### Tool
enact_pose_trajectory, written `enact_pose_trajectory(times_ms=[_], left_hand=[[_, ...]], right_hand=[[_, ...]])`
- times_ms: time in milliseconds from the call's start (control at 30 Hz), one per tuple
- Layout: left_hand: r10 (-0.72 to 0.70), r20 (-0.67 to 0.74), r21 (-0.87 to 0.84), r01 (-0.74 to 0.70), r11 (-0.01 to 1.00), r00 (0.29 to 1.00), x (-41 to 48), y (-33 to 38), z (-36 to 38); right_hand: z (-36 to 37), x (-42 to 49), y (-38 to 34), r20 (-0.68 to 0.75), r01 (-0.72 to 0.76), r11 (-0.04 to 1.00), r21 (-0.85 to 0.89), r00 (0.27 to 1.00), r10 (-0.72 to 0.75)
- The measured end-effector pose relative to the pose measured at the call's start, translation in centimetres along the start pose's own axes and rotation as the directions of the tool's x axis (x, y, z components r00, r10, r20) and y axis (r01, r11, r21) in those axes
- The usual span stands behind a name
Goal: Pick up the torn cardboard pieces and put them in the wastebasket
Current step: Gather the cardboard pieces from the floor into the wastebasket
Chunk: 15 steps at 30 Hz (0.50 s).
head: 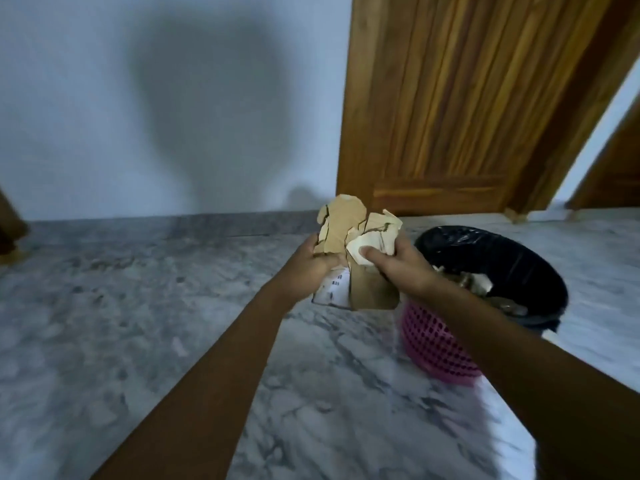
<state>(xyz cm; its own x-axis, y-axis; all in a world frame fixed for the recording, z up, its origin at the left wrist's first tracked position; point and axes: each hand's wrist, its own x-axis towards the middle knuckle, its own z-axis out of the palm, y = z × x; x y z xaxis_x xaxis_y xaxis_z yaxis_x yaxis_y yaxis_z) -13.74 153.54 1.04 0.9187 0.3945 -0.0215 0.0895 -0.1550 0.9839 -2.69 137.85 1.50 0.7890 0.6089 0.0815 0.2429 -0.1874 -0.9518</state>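
Both hands hold a bunch of torn cardboard pieces, brown with white undersides, in front of me above the floor. My left hand grips the bunch from the left, and my right hand grips it from the right with the thumb pressed on a white piece. A printed white scrap hangs below the left hand. The wastebasket is pink mesh lined with a black bag; it stands just right of the bunch, partly hidden by my right forearm. Some cardboard scraps lie inside it.
The floor is grey-white marble. A small pale scrap lies on the floor to the left. A white wall rises behind, and a wooden door stands behind the basket. A wooden furniture leg is at the far left.
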Motion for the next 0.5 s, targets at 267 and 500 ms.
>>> enact_pose_trajectory(times_ms=[267,500], left_hand=[[0.179,0.033,-0.018,-0.178,0.984,0.983,12.1,2.0,19.8],[-0.129,0.240,0.074,0.115,0.991,0.962,16.4,0.4,24.7]], right_hand=[[-19.1,4.1,6.7,-0.331,-0.014,0.999,-0.050,0.943,-0.004],[-25.6,5.1,12.0,-0.383,-0.322,0.884,-0.340,0.906,0.183]])
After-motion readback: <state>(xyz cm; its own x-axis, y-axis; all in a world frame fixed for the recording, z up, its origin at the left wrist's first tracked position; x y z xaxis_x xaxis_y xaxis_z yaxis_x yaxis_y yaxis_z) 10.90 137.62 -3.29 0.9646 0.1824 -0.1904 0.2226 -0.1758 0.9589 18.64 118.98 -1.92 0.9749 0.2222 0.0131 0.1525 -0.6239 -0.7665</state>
